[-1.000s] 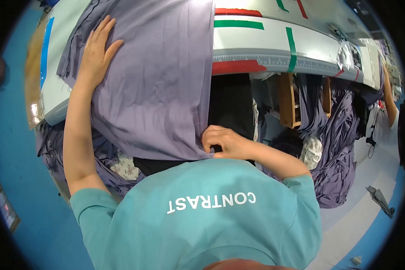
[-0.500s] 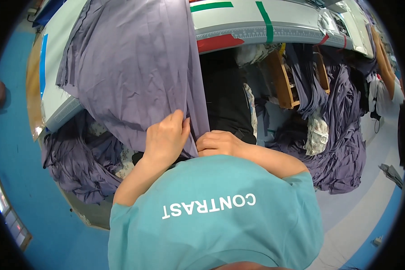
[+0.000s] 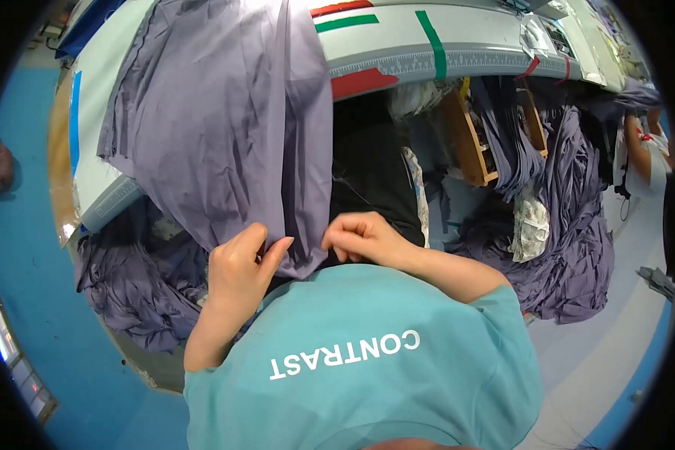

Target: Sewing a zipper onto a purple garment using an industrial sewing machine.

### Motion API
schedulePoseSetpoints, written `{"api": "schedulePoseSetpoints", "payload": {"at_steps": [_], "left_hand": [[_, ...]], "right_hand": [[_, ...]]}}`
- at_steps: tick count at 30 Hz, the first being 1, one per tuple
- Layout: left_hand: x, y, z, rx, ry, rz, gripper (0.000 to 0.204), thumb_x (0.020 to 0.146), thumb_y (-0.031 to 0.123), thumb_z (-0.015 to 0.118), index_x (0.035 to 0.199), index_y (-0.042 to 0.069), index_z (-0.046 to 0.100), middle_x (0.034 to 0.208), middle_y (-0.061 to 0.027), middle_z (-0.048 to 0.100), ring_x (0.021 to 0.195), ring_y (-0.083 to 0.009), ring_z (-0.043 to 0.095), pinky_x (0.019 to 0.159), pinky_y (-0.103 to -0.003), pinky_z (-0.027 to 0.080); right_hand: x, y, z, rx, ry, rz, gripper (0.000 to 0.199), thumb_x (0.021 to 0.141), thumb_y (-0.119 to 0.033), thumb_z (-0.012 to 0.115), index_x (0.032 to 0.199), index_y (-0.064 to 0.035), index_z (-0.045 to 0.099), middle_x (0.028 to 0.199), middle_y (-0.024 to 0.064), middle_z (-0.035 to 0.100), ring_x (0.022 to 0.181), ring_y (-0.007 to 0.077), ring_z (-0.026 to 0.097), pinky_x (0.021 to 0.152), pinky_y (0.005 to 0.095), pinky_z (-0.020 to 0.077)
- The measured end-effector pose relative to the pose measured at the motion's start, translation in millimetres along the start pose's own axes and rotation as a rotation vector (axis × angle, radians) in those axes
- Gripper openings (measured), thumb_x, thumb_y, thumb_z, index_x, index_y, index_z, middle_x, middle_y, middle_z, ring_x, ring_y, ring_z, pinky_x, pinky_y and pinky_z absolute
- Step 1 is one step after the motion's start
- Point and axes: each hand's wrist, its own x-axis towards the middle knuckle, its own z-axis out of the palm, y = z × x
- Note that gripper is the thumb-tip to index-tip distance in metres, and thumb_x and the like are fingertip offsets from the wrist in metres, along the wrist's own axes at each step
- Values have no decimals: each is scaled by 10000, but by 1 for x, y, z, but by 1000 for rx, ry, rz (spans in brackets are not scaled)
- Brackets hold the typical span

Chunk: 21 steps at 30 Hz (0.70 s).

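A large sheet of grey-purple fabric hangs off the near edge of a pale worktable and down toward my chest. My left hand pinches its lower edge just left of the bottom corner. My right hand is closed on the same hem at the corner, a short gap from the left hand. Both hands are close to my teal shirt. The fabric's underside and whatever lies below it are hidden.
The table carries green and red tape strips and a printed ruler along its edge. Heaps of the same purple cloth lie lower left and right, beside a wooden rack. The floor is blue. Another person's arm shows far right.
My left hand came down from the fabric's upper left on the table to its lower edge beside my right hand. The view has tilted, bringing the table closer.
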Motion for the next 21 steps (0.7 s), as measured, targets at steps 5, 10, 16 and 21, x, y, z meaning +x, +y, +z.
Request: {"api": "schedulePoseSetpoints", "payload": {"at_steps": [5, 10, 16, 21], "left_hand": [[6, 5, 10, 71, -24, 157, 349, 822, 140, 758, 685, 33, 455, 582, -129, 479, 480, -314, 494, 445, -387, 370], [11, 15, -1, 119, -38, 234, 301, 826, 138, 738, 711, 41, 477, 593, -121, 491, 495, -302, 517, 450, -379, 385], [32, 22, 33, 237, -90, 533, 214, 784, 88, 704, 678, 72, 519, 590, -55, 483, 524, -220, 560, 460, -338, 419], [48, 3, 81, 294, -243, 542, 169, 785, 140, 670, 670, 95, 556, 556, -51, 552, 490, -207, 595, 447, -305, 448]], "right_hand": [[47, 5, -35, 203, 805, -95, 704, 885, -355, 706, 1406, -1, 391, 1224, 107, 583, 943, 146, 599, 795, 279, 485], [47, 6, -24, 2, 131, -36, 319, 935, -309, 649, 813, -17, 690, 677, 16, 662, 541, 67, 573, 516, 223, 462], [-7, 18, -8, -493, 260, 9, 382, 947, -318, 635, 735, -2, 665, 590, 128, 617, 510, 218, 603, 510, 346, 446], [-8, 25, -5, -945, 262, -251, 137, 828, -129, 650, 776, -3, 651, 714, 177, 650, 650, 374, 634, 580, 446, 507]]}}
